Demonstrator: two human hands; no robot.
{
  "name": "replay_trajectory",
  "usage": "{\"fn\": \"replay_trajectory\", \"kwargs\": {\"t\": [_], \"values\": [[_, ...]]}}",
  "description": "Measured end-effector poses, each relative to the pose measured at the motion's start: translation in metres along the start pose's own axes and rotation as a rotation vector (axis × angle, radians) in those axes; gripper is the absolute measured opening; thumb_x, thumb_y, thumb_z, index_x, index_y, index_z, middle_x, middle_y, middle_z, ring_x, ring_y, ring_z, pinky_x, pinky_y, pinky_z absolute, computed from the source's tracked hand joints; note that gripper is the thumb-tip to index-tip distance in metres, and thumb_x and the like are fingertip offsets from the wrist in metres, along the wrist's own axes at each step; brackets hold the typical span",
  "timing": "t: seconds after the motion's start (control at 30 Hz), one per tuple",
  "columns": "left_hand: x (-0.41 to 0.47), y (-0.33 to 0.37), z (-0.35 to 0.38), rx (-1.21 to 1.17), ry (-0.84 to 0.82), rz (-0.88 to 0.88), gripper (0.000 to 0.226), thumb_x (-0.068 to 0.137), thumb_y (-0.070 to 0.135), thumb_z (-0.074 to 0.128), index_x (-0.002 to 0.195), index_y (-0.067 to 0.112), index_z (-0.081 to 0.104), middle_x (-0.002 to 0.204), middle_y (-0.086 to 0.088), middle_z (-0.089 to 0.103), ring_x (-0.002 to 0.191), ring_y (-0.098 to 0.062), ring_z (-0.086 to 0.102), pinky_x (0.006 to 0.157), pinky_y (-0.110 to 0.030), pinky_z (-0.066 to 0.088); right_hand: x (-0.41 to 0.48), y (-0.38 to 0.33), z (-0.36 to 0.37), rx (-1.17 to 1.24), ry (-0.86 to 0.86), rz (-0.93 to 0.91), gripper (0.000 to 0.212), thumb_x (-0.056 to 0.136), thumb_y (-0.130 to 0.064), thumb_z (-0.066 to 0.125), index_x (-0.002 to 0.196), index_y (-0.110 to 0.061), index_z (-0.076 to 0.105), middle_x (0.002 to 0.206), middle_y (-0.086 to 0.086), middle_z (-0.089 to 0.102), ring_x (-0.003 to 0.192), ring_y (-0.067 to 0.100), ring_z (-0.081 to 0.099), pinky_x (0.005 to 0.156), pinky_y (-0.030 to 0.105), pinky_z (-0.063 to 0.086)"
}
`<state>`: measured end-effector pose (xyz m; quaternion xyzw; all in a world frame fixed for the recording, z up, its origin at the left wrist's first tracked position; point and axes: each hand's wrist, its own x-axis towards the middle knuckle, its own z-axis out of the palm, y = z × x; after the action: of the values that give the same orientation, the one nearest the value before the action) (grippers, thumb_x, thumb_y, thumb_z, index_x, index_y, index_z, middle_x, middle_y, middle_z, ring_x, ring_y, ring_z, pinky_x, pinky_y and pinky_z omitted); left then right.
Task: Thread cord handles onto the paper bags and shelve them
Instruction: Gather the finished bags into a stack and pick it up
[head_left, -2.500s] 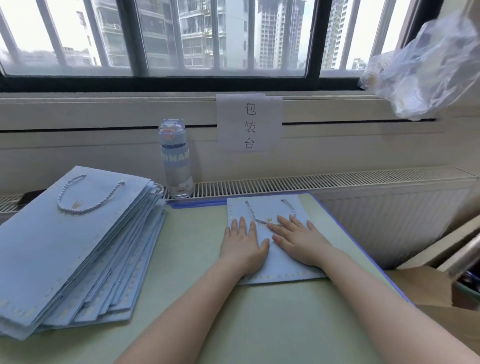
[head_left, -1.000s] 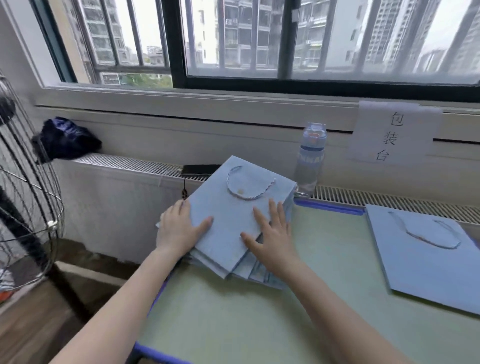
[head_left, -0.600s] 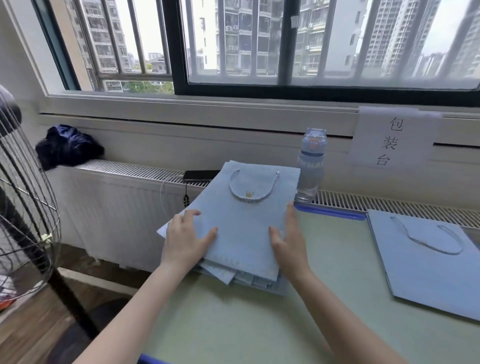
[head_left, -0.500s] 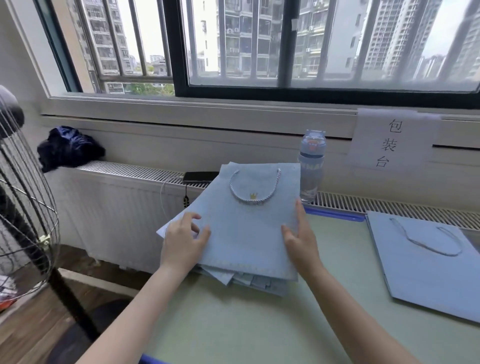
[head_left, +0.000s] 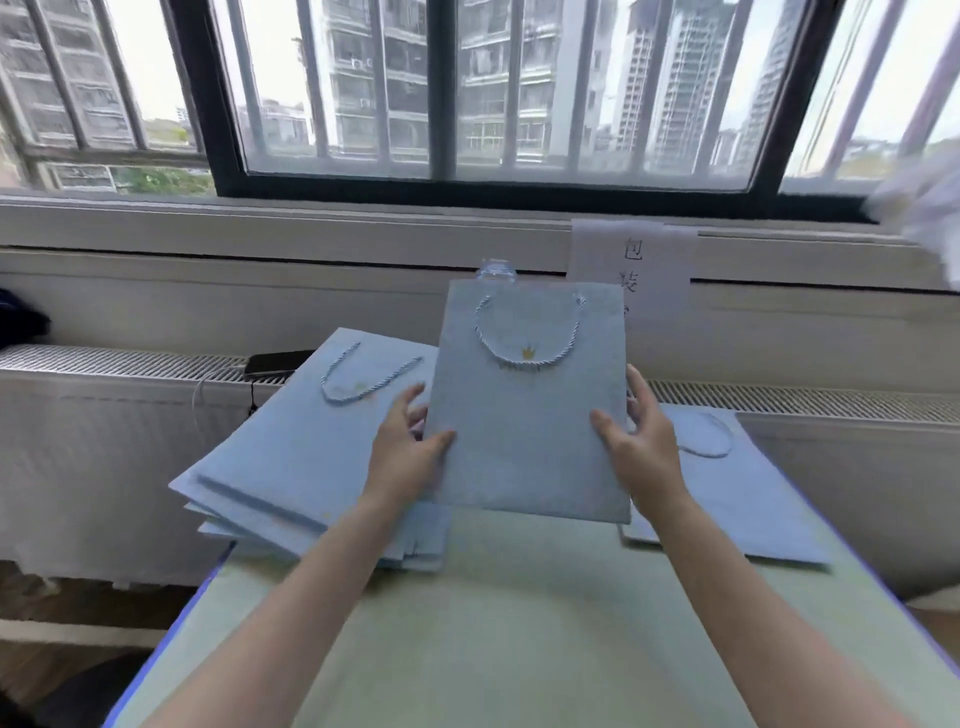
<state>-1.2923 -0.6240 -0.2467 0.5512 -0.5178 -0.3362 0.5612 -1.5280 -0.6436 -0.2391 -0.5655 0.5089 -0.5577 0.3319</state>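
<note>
Left hand (head_left: 406, 460) — bag (head_left: 524, 431) (gripped) — right hand (head_left: 644, 453).

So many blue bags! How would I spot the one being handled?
Below the barred window stands a green table, with a stack of blue bags at its left and a single bag flat at its right. The held bag is between them, raised and tilted up, the left hand and right hand gripping its side edges.
</note>
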Motion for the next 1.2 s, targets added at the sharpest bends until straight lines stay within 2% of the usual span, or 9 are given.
{"fn": "replay_trajectory", "kwargs": {"t": [0.1,0.2,0.33,0.47,0.6,0.77,0.97,1.1,1.2], "values": [[0.0,-0.002,0.056,-0.015,-0.029,-0.008,0.054,0.08,-0.001,0.065,0.128,0.016,0.049,0.105,-0.006,0.069,0.093,-0.024,0.066,0.089,-0.047,0.051,0.0,0.009,-0.041,-0.187,0.012,0.042,0.077,0.088,-0.018,0.065,0.15,-0.024,0.02,0.134,-0.013,0.045,0.119,0.008,0.047,0.098,0.025,0.039],[-0.007,-0.006,0.111,0.031,-0.09,-0.019,0.054,0.08,-0.001,0.064,0.128,0.017,0.05,0.098,0.003,0.069,0.092,-0.02,0.065,0.087,-0.038,0.051,-0.004,0.027,-0.078,-0.379,0.136,0.104,0.076,0.086,-0.018,0.066,0.149,-0.02,0.025,0.139,0.0,0.046,0.126,0.018,0.045,0.096,0.024,0.036],[-0.02,-0.013,0.153,0.231,-0.257,0.006,0.057,0.082,0.011,0.062,0.136,0.014,0.046,0.125,-0.006,0.062,0.112,-0.024,0.058,0.091,-0.025,0.041,-0.004,0.045,-0.113,-0.614,0.18,0.153,0.069,0.088,-0.018,0.064,0.147,-0.014,0.029,0.136,0.016,0.042,0.126,0.028,0.041,0.097,0.029,0.032],[-0.035,-0.023,0.176,0.747,-0.631,0.108,0.073,0.087,0.053,0.05,0.146,0.014,0.031,0.151,-0.018,0.025,0.141,-0.031,0.022,0.113,-0.029,0.018,0.006,0.061,-0.132,-0.772,0.09,0.243,0.048,0.09,-0.017,0.059,0.136,-0.01,0.046,0.132,0.02,0.043,0.121,0.031,0.043,0.092,0.031,0.034],[-0.046,-0.029,0.183,0.932,-0.693,0.188,0.082,0.091,0.063,0.039,0.152,0.019,0.007,0.158,-0.017,-0.01,0.146,-0.028,-0.008,0.118,-0.036,-0.001,0.006,0.086,-0.13,-1.059,0.026,0.262,0.028,0.098,-0.027,0.042,0.115,-0.01,0.055,0.122,0.014,0.048,0.115,0.036,0.044,0.091,0.038,0.036],[-0.047,-0.037,0.18,0.821,-0.678,0.282,0.08,0.087,0.057,0.053,0.151,0.027,0.018,0.16,-0.009,-0.004,0.147,-0.023,-0.004,0.117,-0.031,0.006,0.005,0.094,-0.127,-1.192,0.085,0.341,0.038,0.101,-0.04,0.028,0.137,-0.038,0.041,0.143,0.01,0.036,0.122,0.037,0.038,0.102,0.041,0.03],[-0.045,-0.039,0.182,0.773,-0.633,0.29,0.068,0.089,0.054,0.053,0.148,0.032,0.026,0.16,0.001,0.007,0.14,-0.02,0.025,0.111,-0.03,0.027,0.011,0.095,-0.144,-1.246,0.158,0.321,0.033,0.097,-0.036,0.034,0.119,-0.026,0.057,0.12,0.012,0.051,0.109,0.032,0.042,0.089,0.038,0.034],[-0.046,-0.04,0.184,0.841,-0.615,0.277,0.063,0.092,0.054,0.045,0.148,0.031,0.027,0.16,0.0,0.009,0.137,-0.027,0.027,0.112,-0.034,0.026,0.01,0.088,-0.126,-1.279,0.132,0.314,0.033,0.098,-0.037,0.032,0.12,-0.026,0.054,0.138,0.009,0.039,0.122,0.032,0.035,0.102,0.047,0.026],[-0.048,-0.041,0.184,0.84,-0.583,0.343,0.055,0.095,0.046,0.045,0.142,0.02,0.038,0.154,-0.006,0.025,0.129,-0.027,0.039,0.102,-0.033,0.034,0.01,0.085,-0.1,-1.268,-0.076,0.223,0.039,0.097,-0.045,0.031,0.126,-0.026,0.049,0.146,0.007,0.032,0.134,0.028,0.026,0.109,0.054,0.015]]}}
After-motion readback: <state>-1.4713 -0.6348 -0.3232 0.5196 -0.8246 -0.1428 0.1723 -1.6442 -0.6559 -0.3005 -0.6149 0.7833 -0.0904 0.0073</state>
